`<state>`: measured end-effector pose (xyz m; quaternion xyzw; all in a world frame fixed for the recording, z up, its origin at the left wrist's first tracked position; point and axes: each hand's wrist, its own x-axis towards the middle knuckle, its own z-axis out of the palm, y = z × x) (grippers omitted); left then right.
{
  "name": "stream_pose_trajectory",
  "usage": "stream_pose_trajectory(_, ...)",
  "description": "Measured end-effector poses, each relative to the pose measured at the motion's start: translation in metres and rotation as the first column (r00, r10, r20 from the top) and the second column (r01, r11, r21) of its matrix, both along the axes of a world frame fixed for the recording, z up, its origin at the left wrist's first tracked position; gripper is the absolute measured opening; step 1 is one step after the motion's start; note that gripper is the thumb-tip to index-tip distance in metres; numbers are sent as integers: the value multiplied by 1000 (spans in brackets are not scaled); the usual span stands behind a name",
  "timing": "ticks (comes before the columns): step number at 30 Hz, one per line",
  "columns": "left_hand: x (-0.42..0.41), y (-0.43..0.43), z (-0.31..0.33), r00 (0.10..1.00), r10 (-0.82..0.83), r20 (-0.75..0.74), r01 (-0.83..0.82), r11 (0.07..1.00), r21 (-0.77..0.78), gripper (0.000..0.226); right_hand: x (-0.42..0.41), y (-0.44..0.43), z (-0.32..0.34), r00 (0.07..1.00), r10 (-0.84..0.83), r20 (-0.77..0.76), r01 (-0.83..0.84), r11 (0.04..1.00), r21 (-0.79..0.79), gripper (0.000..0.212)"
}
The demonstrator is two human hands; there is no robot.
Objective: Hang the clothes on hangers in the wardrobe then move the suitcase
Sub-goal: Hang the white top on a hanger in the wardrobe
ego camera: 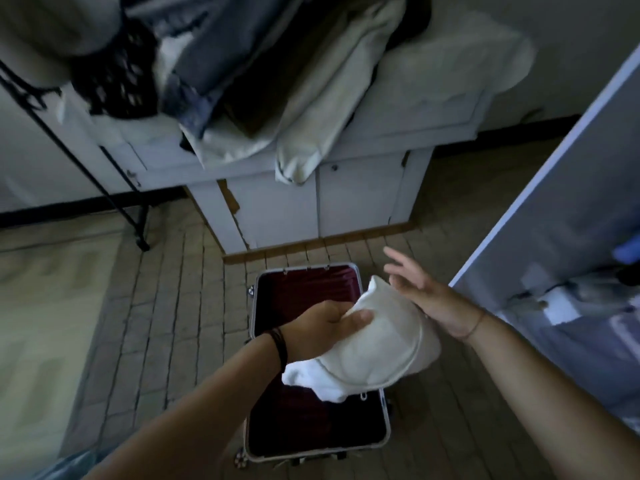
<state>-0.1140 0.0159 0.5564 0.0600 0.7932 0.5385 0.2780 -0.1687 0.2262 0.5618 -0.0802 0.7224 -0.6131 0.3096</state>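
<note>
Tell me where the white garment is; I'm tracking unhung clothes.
Head view, centre: white garment gripped by the left hand above the open suitcase, right hand beside it.

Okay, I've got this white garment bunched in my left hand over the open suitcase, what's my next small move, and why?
Probably close your right hand on the free edge of the white garment: only your left hand grips it, it hangs bunched above the suitcase, and the right is open beside it.
</note>
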Motion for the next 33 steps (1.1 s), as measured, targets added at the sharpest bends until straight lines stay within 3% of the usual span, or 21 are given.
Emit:
stream_pose_trajectory(4,5,25,93,983,-83,-165,72,995,-70,58,29,32,91,994,113,8,-112,991,-73,82)
stream_pose_trajectory(7,7,46,138,952,-109,-285,90,993,-80,48,57,61,144,996,73,-50,-79,990,-114,79)
stream_pose_trajectory(10,6,78,168,908,-113,-403,88,993,-80,28,77,89,183,962,-122,-246,115,992,-43,80)
stream_pose_trajectory(12,1,103,184,882,-97,-460,107,994,-4,24,84,107,207,884,-284,-370,280,958,-68,62)
stream_pose_trajectory(15,-12,133,192,892,12,-452,81,979,185,22,90,120,234,755,-476,-451,457,875,-160,11)
stream_pose_trajectory(16,-17,143,196,900,31,-434,75,971,226,22,91,126,242,698,-541,-469,517,834,-193,6)
stream_pose_trajectory(20,-37,175,203,913,-112,-392,200,961,191,42,90,157,267,451,-751,-482,703,632,-326,23)
stream_pose_trajectory(23,-54,187,209,892,-350,-286,382,922,63,30,94,190,280,268,-821,-504,789,487,-374,47)
stream_pose_trajectory(25,-66,195,219,863,-427,-269,451,892,30,41,99,215,287,174,-846,-505,827,404,-392,32)
stream_pose_trajectory(27,-81,209,232,885,-366,-289,422,892,163,51,106,238,290,109,-857,-503,855,339,-392,18)
stream_pose_trajectory(30,-101,239,258,947,-215,-240,306,833,460,46,116,265,283,49,-880,-472,898,246,-366,20)
stream_pose_trajectory(33,-112,278,286,955,-165,-246,280,771,572,32,128,283,268,26,-859,-511,940,196,-280,20)
